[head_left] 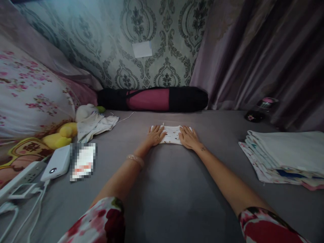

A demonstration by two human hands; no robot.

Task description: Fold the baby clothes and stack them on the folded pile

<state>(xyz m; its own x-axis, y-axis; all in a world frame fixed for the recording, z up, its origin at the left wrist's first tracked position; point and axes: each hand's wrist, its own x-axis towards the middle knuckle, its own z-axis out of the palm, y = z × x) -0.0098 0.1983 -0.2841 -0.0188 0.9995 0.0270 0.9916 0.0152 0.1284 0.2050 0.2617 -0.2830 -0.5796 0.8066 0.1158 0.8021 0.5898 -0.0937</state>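
A small white folded cloth point(172, 135) with a sparse dark print lies flat on the grey bed sheet point(167, 189). My left hand point(155, 135) rests palm down on its left end, fingers stretched out. On the right end lies my right hand point(187, 136), also flat, with its fingers pointing away from me. Between the two hands the middle of the cloth shows; its ends are partly hidden under my palms. Whether the cloth is a garment I cannot tell.
A black and pink roll bag point(149, 99) lies along the wall. At right is a stack of folded cloths point(286, 155). On the left are a white power bank point(56, 162), a power strip point(27, 175), cables, yellow plush toys point(59, 135) and a crumpled printed cloth point(95, 125).
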